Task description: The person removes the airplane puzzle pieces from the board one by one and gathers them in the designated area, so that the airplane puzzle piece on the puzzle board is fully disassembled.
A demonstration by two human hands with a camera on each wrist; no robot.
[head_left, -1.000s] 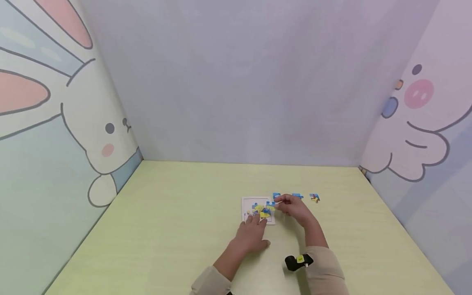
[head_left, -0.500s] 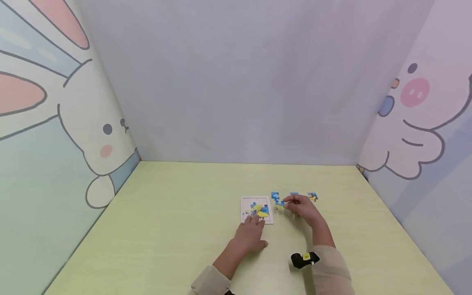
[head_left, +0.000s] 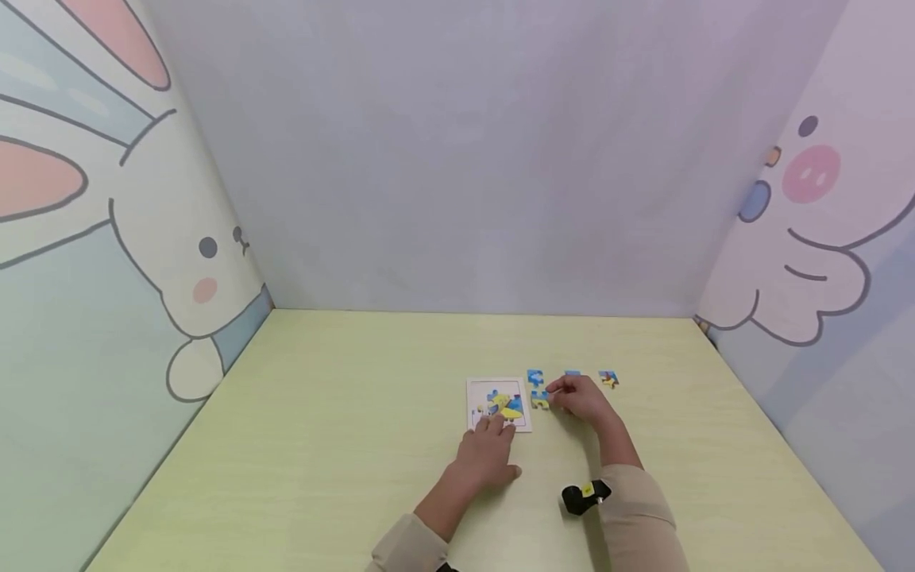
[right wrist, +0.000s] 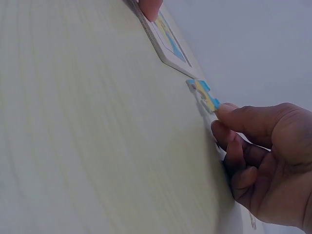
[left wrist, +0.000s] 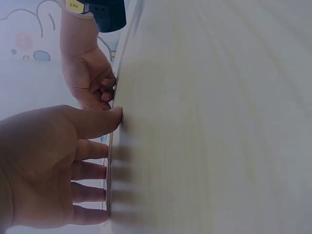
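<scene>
A white-framed jigsaw puzzle board (head_left: 527,418) lies on the table, with a partly assembled blue and yellow picture inside. My left hand (head_left: 486,457) rests on its near edge, fingers straight and spread. To the right of the board, my right hand (head_left: 581,397) pinches a blue and yellow puzzle piece (right wrist: 207,96) between thumb and forefinger. That piece is tilted close over the table, near the board's corner in the right wrist view. Just behind it lies a blue puzzle piece (head_left: 535,377).
Behind the right hand sits another blue puzzle piece (head_left: 573,372), partly hidden by the fingers. A blue, red and yellow piece (head_left: 608,378) lies farther right. A black wrist camera (head_left: 585,497) hangs from the right sleeve. A pale wall (head_left: 486,199) closes off the table's back.
My right hand first moved right, taking the pinched puzzle piece from over the board to the table beside it, then shifted slightly left. The left hand stays on the board's edge.
</scene>
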